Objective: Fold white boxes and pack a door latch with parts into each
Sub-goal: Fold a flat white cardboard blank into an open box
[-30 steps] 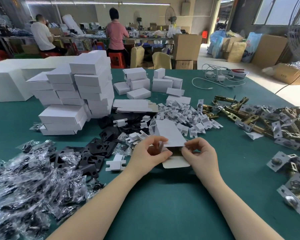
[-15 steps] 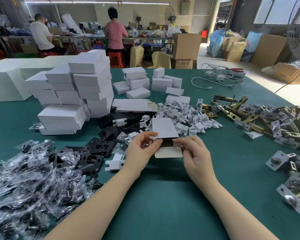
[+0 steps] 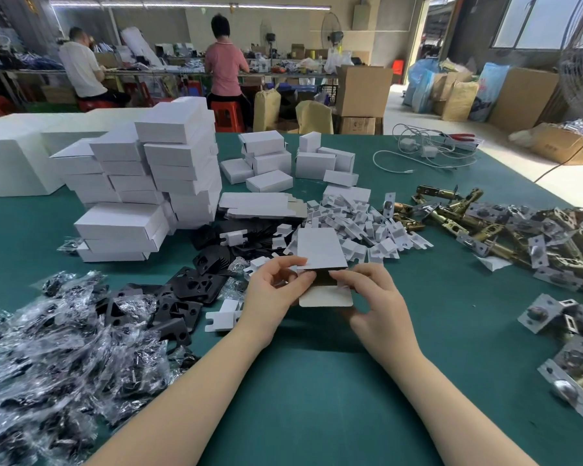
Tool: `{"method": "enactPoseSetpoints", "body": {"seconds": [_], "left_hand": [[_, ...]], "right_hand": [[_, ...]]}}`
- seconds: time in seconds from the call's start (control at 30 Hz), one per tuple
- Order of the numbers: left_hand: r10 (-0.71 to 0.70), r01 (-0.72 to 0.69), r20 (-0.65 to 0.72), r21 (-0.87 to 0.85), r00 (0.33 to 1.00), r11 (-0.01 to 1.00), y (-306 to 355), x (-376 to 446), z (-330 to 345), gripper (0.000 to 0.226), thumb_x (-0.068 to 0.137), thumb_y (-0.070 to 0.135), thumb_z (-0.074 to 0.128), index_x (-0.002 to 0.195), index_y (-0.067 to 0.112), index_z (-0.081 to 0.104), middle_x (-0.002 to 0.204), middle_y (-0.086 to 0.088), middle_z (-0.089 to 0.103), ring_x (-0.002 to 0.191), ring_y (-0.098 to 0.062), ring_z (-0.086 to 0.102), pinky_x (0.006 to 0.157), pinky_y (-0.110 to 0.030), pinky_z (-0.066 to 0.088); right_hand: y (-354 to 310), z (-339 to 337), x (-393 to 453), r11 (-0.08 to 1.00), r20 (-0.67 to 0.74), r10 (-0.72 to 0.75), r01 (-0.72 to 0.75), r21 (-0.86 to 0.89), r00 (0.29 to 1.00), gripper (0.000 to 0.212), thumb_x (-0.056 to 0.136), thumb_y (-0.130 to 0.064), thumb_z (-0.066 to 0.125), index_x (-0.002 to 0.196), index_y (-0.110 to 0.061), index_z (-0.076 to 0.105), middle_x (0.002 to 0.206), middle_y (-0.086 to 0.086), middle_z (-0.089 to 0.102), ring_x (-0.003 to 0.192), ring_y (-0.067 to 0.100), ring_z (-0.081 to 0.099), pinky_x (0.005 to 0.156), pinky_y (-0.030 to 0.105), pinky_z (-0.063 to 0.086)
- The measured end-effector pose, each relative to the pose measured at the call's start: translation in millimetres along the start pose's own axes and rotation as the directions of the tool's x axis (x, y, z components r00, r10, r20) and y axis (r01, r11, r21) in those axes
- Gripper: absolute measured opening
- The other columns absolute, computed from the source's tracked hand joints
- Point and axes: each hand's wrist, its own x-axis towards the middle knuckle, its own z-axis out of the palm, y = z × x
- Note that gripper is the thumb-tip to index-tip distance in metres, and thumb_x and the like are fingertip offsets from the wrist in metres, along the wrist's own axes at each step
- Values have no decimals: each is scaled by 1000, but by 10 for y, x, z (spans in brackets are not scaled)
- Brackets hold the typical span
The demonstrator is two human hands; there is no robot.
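White box (image 3: pixel 321 247), not yet folded up, sits between our hands above the middle of the table (image 3: pixel 317 398), open end toward us with its rounded flap (image 3: pixel 325 296) hanging down; we judge it is held this way so the end flaps can be tucked in. Our left hand (image 3: pixel 272 290) pinches its left edge and our right hand (image 3: pixel 374 297) pinches the right, fingers curled on the card. Door latches (image 3: pixel 505 230) lie toward the right edge, bagged parts (image 3: pixel 54 331) toward the left, both within reach for packing.
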Motion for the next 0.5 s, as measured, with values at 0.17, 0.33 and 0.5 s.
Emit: {"method": "enactPoseSetpoints", "body": {"seconds": [0.17, 0.33, 0.5], "left_hand": [[-4, 4, 29, 13, 1000, 1000, 12, -10, 7, 22, 84, 3, 73, 88, 25, 72, 57, 14, 53, 53, -2, 49, 49, -14, 42], [-56, 57, 57, -18, 997, 998, 14, -8, -4, 24, 86, 3, 71, 84, 26, 69, 60, 12, 57, 61, -4, 58, 62, -26, 57], [-97, 105, 119, -64, 988, 992, 55, -35, 23, 10, 87, 22, 69, 94, 16, 65, 74, 4, 69, 65, -17, 70, 60, -24, 57]], "right_hand": [[28, -44, -2, 999, -2, -46, 46, 0, 999, 45, 66, 14, 76, 102, -14, 75, 107, -12, 63, 100, 11, 63, 88, 27, 50], [25, -42, -4, 998, -6, -59, 59, 14, 998, 18, 82, -31, 72, 91, -17, 77, 101, -10, 66, 98, 9, 61, 86, 25, 48], [5, 27, 7, 984, -73, 60, -47, 171, 996, 23, 86, -16, 73, 101, -30, 62, 112, -13, 49, 95, 0, 57, 82, 11, 45]]}}
